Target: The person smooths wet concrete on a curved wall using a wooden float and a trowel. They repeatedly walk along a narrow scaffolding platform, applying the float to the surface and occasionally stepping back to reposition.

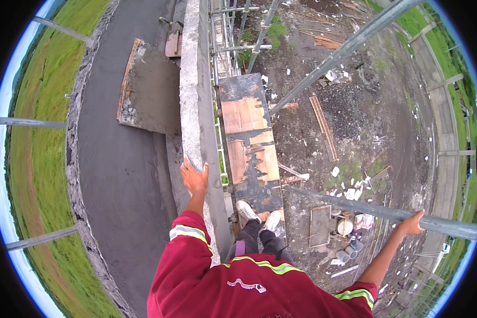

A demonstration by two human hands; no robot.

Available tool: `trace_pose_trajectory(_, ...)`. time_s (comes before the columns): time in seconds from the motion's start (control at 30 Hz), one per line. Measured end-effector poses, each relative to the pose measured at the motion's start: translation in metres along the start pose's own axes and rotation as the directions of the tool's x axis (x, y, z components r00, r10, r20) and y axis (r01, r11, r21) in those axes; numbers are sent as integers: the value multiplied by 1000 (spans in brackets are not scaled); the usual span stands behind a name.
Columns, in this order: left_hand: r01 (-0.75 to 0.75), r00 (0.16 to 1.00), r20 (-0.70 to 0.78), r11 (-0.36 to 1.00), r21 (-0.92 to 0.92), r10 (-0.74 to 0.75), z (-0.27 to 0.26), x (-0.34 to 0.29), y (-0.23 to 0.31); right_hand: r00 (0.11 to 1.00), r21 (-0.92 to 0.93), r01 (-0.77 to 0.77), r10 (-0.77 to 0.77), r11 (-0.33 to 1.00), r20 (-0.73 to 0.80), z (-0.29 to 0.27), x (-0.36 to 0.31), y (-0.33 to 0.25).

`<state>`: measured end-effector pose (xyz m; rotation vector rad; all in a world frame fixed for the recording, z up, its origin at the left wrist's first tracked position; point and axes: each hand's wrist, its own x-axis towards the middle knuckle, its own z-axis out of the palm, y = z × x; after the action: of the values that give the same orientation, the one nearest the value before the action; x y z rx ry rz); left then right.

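Observation:
My left hand (pixel 194 178) rests on the top of a narrow grey concrete wall (pixel 192 106), thumb apart from the fingers. On the right, my right hand (pixel 411 222) is closed around a grey metal scaffold tube (pixel 371 210). I stand in white shoes (pixel 270 220) on a worn plywood scaffold platform (pixel 241 153), between the wall and the open side. Left of the wall, a mortar-covered board (pixel 151 90) lies on the smooth grey slab (pixel 122 175). A smaller wooden piece (pixel 174 43), perhaps a float, lies beyond it by the wall.
A diagonal scaffold tube (pixel 344 53) crosses the upper right. Far below is rubble-strewn ground (pixel 312 148) with long planks (pixel 323 127), a round white container (pixel 345 227) and several buckets (pixel 350 250). A rough edge (pixel 75 159) bounds the slab on the left, with grass beyond.

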<state>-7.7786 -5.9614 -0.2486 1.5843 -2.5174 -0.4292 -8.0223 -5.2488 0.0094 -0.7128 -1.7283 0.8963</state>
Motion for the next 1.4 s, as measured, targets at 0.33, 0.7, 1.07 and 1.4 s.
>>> trace_pose_trajectory(0.33, 9, 1000, -9, 1000, -23, -9, -2, -3, 1, 999, 34, 49, -49, 998, 0, 1, -7, 0)
trace_pose_trajectory(0.7, 58, 997, 49, 998, -30, -57, -5, -3, 1, 994, -104, 105, -107, 989, -13, 4, 4, 16)
trace_pose_trajectory(1.07, 51, 998, 44, 998, -34, -50, -6, -3, 1, 998, -74, 2, 3, 997, 63, -3, -9, -13)
trace_pose_trajectory(1.4, 28, 999, 26, 998, -53, -27, -4, -4, 0, 1000, -68, 21, -21, 997, 12, 0, -14, -18)
